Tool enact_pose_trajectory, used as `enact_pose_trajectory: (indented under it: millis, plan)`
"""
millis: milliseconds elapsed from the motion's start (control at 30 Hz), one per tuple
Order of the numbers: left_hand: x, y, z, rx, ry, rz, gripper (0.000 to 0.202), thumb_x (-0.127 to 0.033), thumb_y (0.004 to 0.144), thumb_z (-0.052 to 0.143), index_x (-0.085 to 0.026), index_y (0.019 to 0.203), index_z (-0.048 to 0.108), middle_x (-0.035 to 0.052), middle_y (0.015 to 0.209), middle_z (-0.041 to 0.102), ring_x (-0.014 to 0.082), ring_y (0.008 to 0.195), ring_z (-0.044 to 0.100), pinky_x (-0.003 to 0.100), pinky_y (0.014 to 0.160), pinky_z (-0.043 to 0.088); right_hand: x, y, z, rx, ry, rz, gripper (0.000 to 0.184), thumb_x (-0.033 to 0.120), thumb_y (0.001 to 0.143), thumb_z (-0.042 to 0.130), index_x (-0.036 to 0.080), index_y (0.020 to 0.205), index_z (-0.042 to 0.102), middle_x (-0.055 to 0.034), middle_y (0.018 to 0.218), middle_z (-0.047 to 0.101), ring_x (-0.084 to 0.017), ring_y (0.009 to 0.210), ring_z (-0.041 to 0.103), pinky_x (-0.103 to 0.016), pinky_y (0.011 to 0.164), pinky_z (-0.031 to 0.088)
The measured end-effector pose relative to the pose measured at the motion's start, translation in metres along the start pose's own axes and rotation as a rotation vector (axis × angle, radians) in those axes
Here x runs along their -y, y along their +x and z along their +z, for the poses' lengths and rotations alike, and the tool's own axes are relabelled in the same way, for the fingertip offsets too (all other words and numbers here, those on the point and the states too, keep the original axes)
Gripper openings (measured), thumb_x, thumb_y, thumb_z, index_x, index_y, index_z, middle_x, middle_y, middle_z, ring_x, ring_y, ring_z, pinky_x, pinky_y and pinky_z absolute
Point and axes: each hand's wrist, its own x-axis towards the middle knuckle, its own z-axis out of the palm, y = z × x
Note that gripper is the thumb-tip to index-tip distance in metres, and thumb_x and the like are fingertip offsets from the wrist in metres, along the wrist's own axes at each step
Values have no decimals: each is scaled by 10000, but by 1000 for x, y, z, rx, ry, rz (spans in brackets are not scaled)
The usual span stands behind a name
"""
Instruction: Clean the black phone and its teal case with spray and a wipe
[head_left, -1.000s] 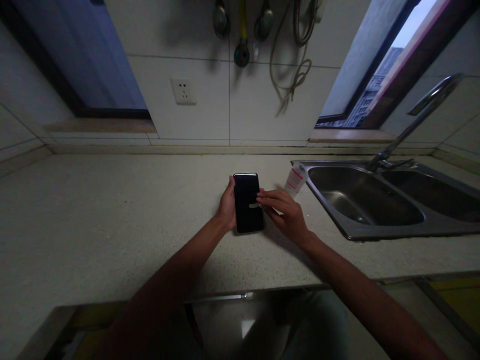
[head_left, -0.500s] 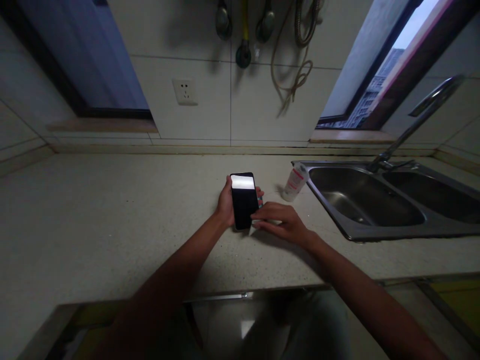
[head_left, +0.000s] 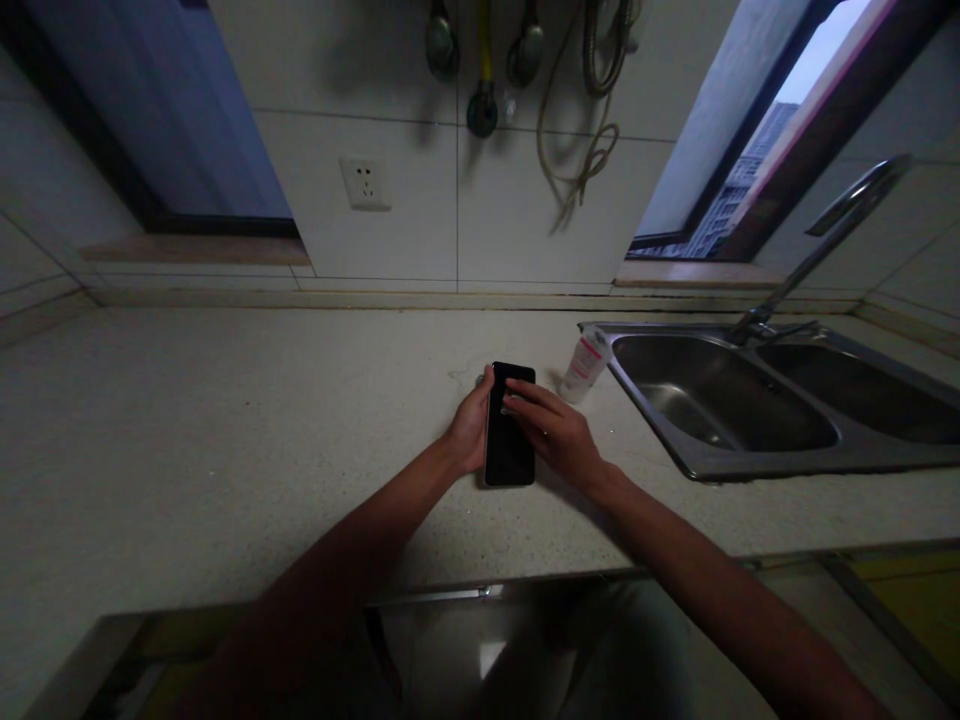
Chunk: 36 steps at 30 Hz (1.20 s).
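A phone (head_left: 511, 455) is observed near the middle of the bench (head_left: 262, 430), toward its front edge, with its dark screen turned upward. It is gripped by the left hand (head_left: 469, 432): the thumb is laid along the upper part of the left edge, and the other fingers are largely hidden behind the body. Whether the underside is also borne by the bench cannot be told.

The right hand (head_left: 561, 428) is brought over from the right, its fingers bent and drawn together above the upper half of the screen. A small pale piece (head_left: 505, 408) is seen pinched at the fingertips; most of it is covered, and its material could not be established. Contact with the glass is indicated, though the pressure cannot be assessed.

The step in hand is judged to be rubbing of the screen face with the pale piece, the phone being steadied from the left. For any further stroke, the piece should be kept flat under the fingertips and the left grip kept firm, so that the phone is not pushed askew. The lower half of the screen is uncovered and within reach.

A translucent container (head_left: 585, 366) with pink-red print is noted just beyond the right hand, beside the steel sink (head_left: 750, 463). It is touched by neither hand.
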Motion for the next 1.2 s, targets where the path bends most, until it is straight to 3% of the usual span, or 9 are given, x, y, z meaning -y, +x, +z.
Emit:
enact_pose_trajectory:
  millis: [200,300,367,533,667,800,933,1067,1200]
  plan:
    - [-4,3,-4,14,-13,-34,738,-706,945,324,-80,1091,687,177,902,740,281,906,723,398,856,557,1,-2,8,221,124,-251,396,88,960,524,226,1314,638,-91,1340,678,-180,1287,612,-439,1145,471]
    - [-4,4,-7,-40,2,39,727,-691,955,321,-74,1104,675,172,918,742,274,907,724,395,856,561,3,-1,4,298,237,-363,380,110,955,528,211,1305,636,-79,1274,718,-166,1243,644,-400,1131,482]
    - [-4,4,-8,-56,-3,69,698,-668,965,328,-76,1115,665,166,917,742,275,902,724,414,856,566,6,0,0,309,312,-344,350,132,950,538,203,1273,653,-77,1193,755,-164,1166,691,-361,1069,530]
    - [-7,4,-8,-26,-38,109,684,-636,978,320,-70,1167,653,182,932,741,302,953,716,467,890,557,15,-1,-5,218,352,-111,255,173,926,570,216,1128,720,-43,966,800,-135,853,759,-240,780,590]
    - [-13,6,-11,-44,-8,114,733,-655,972,296,-51,1141,677,193,932,746,289,926,720,417,877,561,9,1,-7,50,193,89,209,196,909,582,201,1042,742,-46,909,792,-146,759,730,-262,721,567]
    - [-16,7,-14,-103,66,130,731,-690,943,344,-75,1141,685,182,925,751,287,871,720,417,813,568,-10,7,-22,-51,-34,436,258,274,916,557,182,1079,734,-68,912,774,-174,723,685,-310,713,547]
    - [-23,9,-17,-188,52,84,720,-682,944,325,-86,1143,678,181,927,750,277,834,718,425,808,561,-27,10,-33,174,-347,673,279,304,895,574,178,1078,742,-110,1008,763,-240,873,697,-341,761,522]
    - [-34,11,-25,-221,39,30,585,-608,933,407,-116,1104,674,164,888,745,286,826,717,466,840,544,-26,9,-30,455,-556,776,276,361,926,573,178,991,768,-159,1012,743,-272,862,696,-329,672,483]
    - [-40,13,-34,-195,116,-17,326,-384,841,587,-122,1010,681,137,810,734,259,751,694,433,829,531,-22,9,-29,439,-633,722,340,427,950,559,175,963,787,-166,988,735,-291,880,687,-350,687,479]
